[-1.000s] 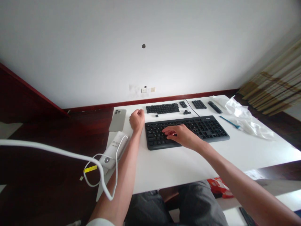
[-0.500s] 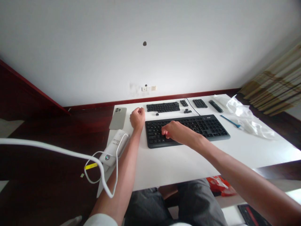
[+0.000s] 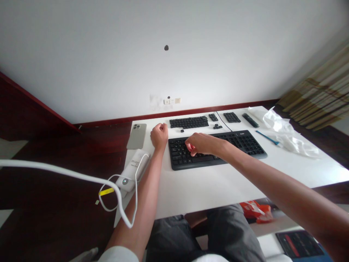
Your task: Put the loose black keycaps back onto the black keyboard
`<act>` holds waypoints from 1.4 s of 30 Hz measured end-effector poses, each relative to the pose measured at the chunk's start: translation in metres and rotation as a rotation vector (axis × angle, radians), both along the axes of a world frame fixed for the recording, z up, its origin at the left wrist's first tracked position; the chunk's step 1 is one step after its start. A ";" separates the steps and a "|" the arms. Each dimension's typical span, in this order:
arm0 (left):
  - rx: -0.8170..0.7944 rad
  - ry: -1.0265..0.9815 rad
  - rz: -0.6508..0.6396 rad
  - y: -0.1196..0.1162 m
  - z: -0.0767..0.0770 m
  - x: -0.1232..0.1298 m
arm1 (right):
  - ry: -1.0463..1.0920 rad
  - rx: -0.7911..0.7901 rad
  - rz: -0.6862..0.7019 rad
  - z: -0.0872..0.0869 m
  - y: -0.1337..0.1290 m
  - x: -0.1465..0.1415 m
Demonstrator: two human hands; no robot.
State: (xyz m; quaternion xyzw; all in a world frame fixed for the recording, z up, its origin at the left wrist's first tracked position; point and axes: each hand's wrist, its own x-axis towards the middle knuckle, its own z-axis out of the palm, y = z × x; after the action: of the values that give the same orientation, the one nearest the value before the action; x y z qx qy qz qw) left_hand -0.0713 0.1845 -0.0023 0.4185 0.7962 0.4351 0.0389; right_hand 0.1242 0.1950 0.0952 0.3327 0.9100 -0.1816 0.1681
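Note:
A black keyboard (image 3: 180,160) lies on the white table (image 3: 188,193), with some keys looking capless. My right hand (image 3: 203,143) is over its left half, fingers curled down and closed at the keys. What is between those fingers, if anything, is hidden. Just left of the keyboard, my left hand (image 3: 159,135) rests on the table as a fist, its inside out of sight. Behind the keyboard sit a block of black keycaps (image 3: 188,122), a small group (image 3: 213,117), a number-pad group (image 3: 231,117), a few loose keycaps (image 3: 217,126) and one single keycap (image 3: 182,130).
A phone (image 3: 136,136) and a white power bank (image 3: 133,169) with a looped white cable (image 3: 120,203) are at the left edge. Rightward lie a black oblong item (image 3: 250,120), a thin blue tool (image 3: 267,137) and a crumpled clear plastic bag (image 3: 289,138). The wall stands behind.
My right hand has shifted slightly left and up over the keyboard, its fingers still curled. My left fist stays in place. The view has tilted a little.

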 end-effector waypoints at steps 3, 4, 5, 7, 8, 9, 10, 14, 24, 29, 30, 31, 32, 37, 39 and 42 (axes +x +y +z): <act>0.015 -0.004 -0.016 0.000 0.000 0.000 | -0.057 0.062 0.014 0.001 -0.004 -0.001; 0.017 -0.006 -0.019 0.000 -0.001 0.000 | -0.067 0.081 0.024 0.001 -0.006 -0.002; 0.014 -0.006 -0.019 0.000 -0.001 0.000 | -0.074 0.094 0.033 0.000 -0.007 -0.002; 0.005 -0.006 -0.012 0.000 -0.001 0.000 | -0.084 0.105 0.044 0.000 -0.008 -0.003; 0.005 -0.005 -0.012 0.001 -0.001 0.000 | -0.096 0.107 0.047 0.000 -0.008 -0.004; 0.011 -0.003 -0.014 0.001 -0.002 0.000 | -0.109 0.108 0.050 0.001 -0.009 -0.005; 0.020 -0.002 -0.018 0.001 -0.002 0.000 | -0.123 0.111 0.054 0.001 -0.009 -0.006; 0.045 -0.001 -0.025 0.000 -0.002 0.000 | -0.151 0.132 0.073 0.005 -0.011 -0.011; 0.010 -0.008 -0.022 0.000 -0.001 0.001 | -0.132 0.125 0.068 -0.001 -0.012 -0.007; -0.021 -0.003 -0.007 0.000 0.001 0.001 | -0.121 0.107 0.040 0.004 -0.014 -0.008; -0.026 -0.003 -0.007 0.000 0.002 0.002 | -0.117 0.099 0.032 0.005 -0.013 -0.008; -0.033 -0.004 -0.006 0.000 0.002 0.002 | -0.114 0.090 0.021 0.005 -0.013 -0.008; -0.040 -0.005 -0.005 0.000 0.003 0.002 | -0.115 0.082 0.014 0.006 -0.012 -0.007; -0.051 -0.009 0.004 0.000 0.003 0.001 | -0.099 0.124 0.036 0.005 -0.014 -0.002; -0.032 -0.003 -0.003 0.000 0.001 0.001 | -0.090 0.141 0.033 0.006 -0.016 0.000; -0.011 0.005 -0.011 0.000 0.001 0.000 | -0.101 0.158 0.023 0.007 -0.019 0.000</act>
State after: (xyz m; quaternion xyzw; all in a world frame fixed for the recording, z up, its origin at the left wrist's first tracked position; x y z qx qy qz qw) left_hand -0.0709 0.1846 -0.0016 0.4238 0.7963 0.4296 0.0417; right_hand 0.1238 0.1761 0.1018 0.3432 0.9156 -0.0901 0.1889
